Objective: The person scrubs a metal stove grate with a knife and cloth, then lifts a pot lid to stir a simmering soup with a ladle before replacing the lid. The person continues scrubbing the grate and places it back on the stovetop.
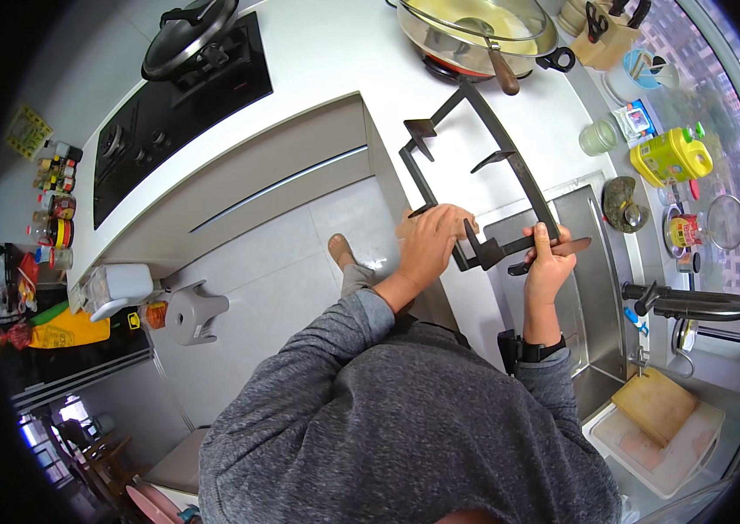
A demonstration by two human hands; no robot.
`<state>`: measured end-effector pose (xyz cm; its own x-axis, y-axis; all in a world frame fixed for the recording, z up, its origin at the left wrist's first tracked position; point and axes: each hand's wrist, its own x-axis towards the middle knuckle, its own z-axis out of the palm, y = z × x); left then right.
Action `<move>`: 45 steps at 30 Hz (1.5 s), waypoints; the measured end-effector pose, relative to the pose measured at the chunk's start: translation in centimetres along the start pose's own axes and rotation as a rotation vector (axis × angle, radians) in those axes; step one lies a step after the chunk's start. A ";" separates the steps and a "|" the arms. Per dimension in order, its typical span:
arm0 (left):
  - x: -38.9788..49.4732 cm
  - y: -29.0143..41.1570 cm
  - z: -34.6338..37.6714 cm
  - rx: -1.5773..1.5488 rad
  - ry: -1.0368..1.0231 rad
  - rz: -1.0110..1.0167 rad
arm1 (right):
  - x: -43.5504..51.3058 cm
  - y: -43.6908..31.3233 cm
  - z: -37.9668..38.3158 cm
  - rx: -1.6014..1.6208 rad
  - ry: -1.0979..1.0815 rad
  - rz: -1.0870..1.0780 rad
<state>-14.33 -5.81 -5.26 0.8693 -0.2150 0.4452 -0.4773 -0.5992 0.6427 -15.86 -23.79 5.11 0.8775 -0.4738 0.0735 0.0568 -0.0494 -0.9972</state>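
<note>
A black metal pan support from a gas hob [519, 171] is held up at a tilt over the white worktop and the sink's edge. My left hand [424, 241] presses a tan cloth or pad [466, 221] against its near left side. My right hand [548, 259] grips the near right corner, with the thumb on top of the bar. A small knife with a dark handle and a brownish blade [572, 247] passes behind or under my right hand; whether the fingers hold it too is hidden.
The steel sink [596, 262] with its black tap [697, 302] is at right. A lidded pan [448, 49] with a wooden-handled ladle [502, 71] stands beyond the support. The black hob [180, 124] carries a wok at left. A grey stool [194, 313] stands on the floor.
</note>
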 end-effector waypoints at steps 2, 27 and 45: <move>0.1 -0.2 0.3 0.000 0.027 0.010 | -0.3 0.3 0.4 0.019 -0.014 -0.014; -1.0 -2.2 1.1 -0.221 0.062 -0.009 | -0.6 0.7 1.1 -0.037 -0.026 -0.066; -3.7 -0.4 1.5 0.020 -0.146 0.243 | 0.7 0.5 1.1 -0.105 -0.017 -0.106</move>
<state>-17.16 -5.94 -8.13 0.7398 -0.4622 0.4890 -0.6725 -0.5315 0.5151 -14.68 -23.14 4.69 0.8772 -0.4463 0.1768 0.0999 -0.1904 -0.9766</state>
